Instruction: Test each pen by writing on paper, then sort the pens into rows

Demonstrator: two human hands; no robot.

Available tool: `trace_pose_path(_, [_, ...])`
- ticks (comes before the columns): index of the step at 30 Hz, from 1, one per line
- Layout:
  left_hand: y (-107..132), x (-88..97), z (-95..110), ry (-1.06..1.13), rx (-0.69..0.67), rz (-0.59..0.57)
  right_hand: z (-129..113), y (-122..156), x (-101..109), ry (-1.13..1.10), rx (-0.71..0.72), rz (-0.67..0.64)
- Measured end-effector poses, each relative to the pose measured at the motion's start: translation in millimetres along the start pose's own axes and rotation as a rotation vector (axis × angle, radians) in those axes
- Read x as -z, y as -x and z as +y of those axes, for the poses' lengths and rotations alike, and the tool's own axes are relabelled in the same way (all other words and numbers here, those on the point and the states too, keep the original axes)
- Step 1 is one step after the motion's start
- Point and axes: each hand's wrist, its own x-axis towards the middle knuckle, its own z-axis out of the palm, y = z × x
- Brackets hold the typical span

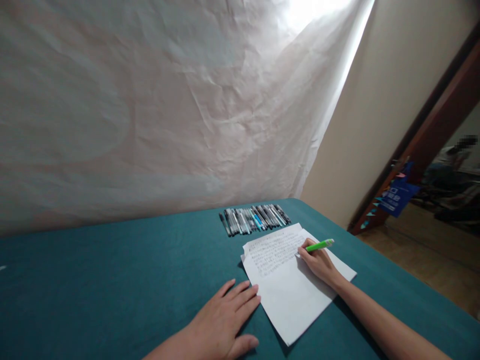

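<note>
My right hand (319,262) is closed around a bright green pen (320,245), its tip resting on a white sheet of paper (296,295). The upper part of that sheet carries lines of handwriting. More sheets lie stacked under it. My left hand (225,317) lies flat and open on the teal tablecloth (112,280), fingertips touching the paper's left edge. Beyond the paper, a row of several pens (254,219) lies side by side on the cloth.
A crumpled white sheet (168,110) hangs as a backdrop right behind the table. The table's right edge drops to a wooden floor (423,255). An open doorway with a brown frame (435,125) and a blue sign (397,195) stands at right; a person sits beyond it.
</note>
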Motion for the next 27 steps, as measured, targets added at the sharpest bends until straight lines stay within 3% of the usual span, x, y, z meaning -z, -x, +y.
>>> trace_pose_path(14, [-0.8, -1.8, -0.2, -0.027, 0.018, -0.018, 6.1, -1.4, -0.3, -0.029, 0.032, -0.048])
trace_pose_path(27, [0.3, -1.3, 0.0, 0.009, -0.001, 0.011, 9.2, -2.1, -1.9, -0.05, 0.022, -0.008])
